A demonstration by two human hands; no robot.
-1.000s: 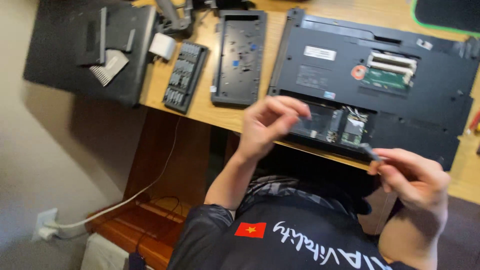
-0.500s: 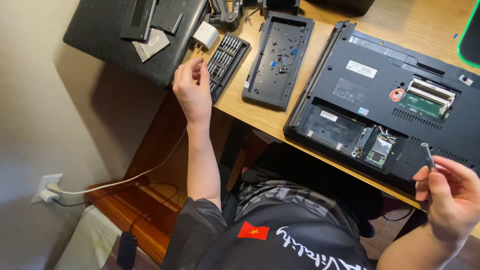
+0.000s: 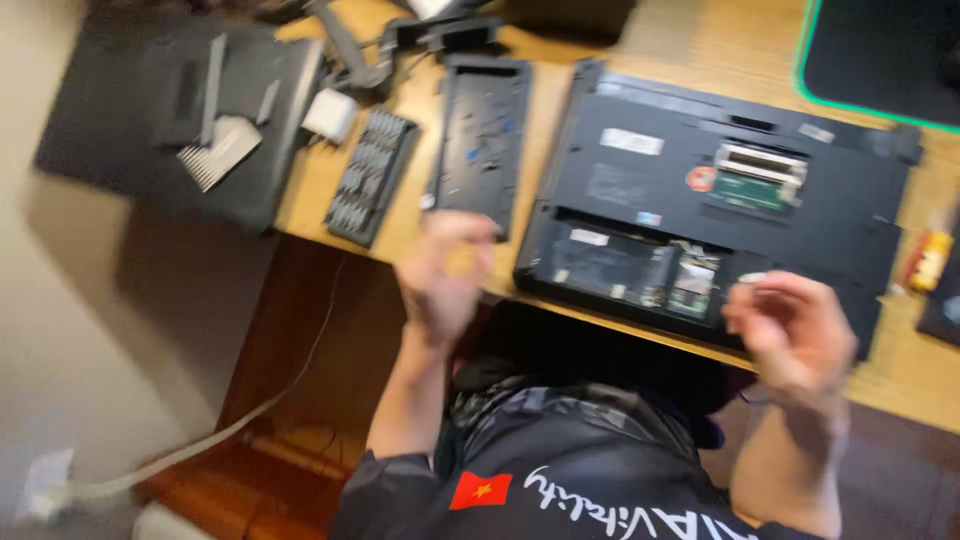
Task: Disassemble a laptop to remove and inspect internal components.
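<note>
Here, upturned black laptop point(image 3: 740, 190), bottom bay uncovered, circuit boards exposed.

- Light: soft, even indoor light; wooden table point(image 3: 640, 60) brightest at top.
- Shadows: deep shade beneath the table edge.
- Blur: heavy motion smear across the whole view; left hand point(image 3: 447, 272) and right hand point(image 3: 792, 330) streaked, fingers indistinct.
- Detail: open laptop base point(image 3: 720, 210) soft, labels unreadable.
- Glare: none strong.

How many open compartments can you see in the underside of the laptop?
2: a small bay with a green board, toward the laptop's far edge, and a wide bay along its near edge. The right hand may hide more.
</note>
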